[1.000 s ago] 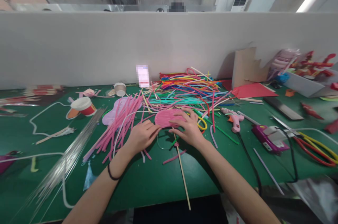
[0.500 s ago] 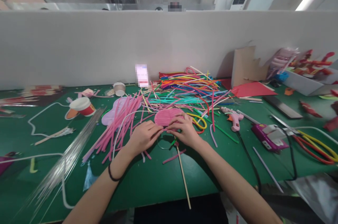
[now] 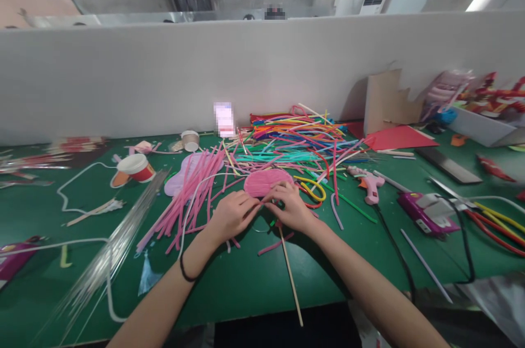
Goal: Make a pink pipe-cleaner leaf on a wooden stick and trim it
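A flat pink disc made of pipe cleaners [image 3: 267, 180] lies on the green table [image 3: 229, 277], fixed to a thin wooden stick [image 3: 292, 278] that runs toward me. My left hand [image 3: 233, 215] has its fingers curled and pinches the disc's near edge. Facing it, my right hand [image 3: 292, 207] also pinches that near edge with closed fingertips. A black band circles my left wrist. Loose pink pipe cleaners [image 3: 189, 195] fan out just left of my left hand.
A heap of mixed-colour pipe cleaners [image 3: 299, 140] lies behind the disc. To the right are a pink glue gun [image 3: 369, 184] and a purple tool [image 3: 426, 211] with black cable. Left: a red paper cup [image 3: 137, 166], silver wires [image 3: 110, 249], white cord. A grey partition wall backs the table.
My right hand slid back from on top of the disc to its near edge, fingertips now meeting my left hand's. The view shifted slightly.
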Available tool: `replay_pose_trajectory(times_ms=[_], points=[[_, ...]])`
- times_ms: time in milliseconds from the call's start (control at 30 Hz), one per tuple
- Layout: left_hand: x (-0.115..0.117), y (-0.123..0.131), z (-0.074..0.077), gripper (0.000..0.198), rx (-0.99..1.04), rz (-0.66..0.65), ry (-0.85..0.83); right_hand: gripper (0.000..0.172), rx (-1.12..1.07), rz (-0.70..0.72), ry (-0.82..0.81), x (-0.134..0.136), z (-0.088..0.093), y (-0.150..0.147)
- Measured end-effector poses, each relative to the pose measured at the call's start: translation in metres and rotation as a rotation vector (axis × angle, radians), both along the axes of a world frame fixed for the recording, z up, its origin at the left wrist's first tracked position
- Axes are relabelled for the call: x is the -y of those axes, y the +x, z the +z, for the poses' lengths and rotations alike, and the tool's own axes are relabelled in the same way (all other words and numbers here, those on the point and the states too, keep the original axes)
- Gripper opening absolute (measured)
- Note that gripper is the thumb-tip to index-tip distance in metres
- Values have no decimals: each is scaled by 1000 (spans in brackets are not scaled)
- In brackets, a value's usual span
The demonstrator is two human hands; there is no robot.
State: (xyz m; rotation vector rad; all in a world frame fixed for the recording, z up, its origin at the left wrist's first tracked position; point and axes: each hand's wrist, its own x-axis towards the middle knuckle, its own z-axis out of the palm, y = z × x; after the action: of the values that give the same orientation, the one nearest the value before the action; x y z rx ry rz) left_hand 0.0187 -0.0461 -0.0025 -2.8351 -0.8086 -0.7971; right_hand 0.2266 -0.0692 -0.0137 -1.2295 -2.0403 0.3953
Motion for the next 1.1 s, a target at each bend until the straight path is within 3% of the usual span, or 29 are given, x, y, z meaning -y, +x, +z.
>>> replay_pose_trajectory(times_ms=[400, 733, 1000, 1100], points=[[-6, -7, 0, 19, -53, 8, 10, 12, 199, 23, 284, -8, -13, 1], [-7, -2, 3, 21, -20, 19, -27, 15, 266, -63, 324, -10, -7, 0], [-19, -22, 2, 19, 68, 67, -40, 18, 191, -288, 316, -21, 4, 48], [-20, -23, 2, 20, 98, 88, -54, 18, 138, -274, 312, -20, 5, 50]])
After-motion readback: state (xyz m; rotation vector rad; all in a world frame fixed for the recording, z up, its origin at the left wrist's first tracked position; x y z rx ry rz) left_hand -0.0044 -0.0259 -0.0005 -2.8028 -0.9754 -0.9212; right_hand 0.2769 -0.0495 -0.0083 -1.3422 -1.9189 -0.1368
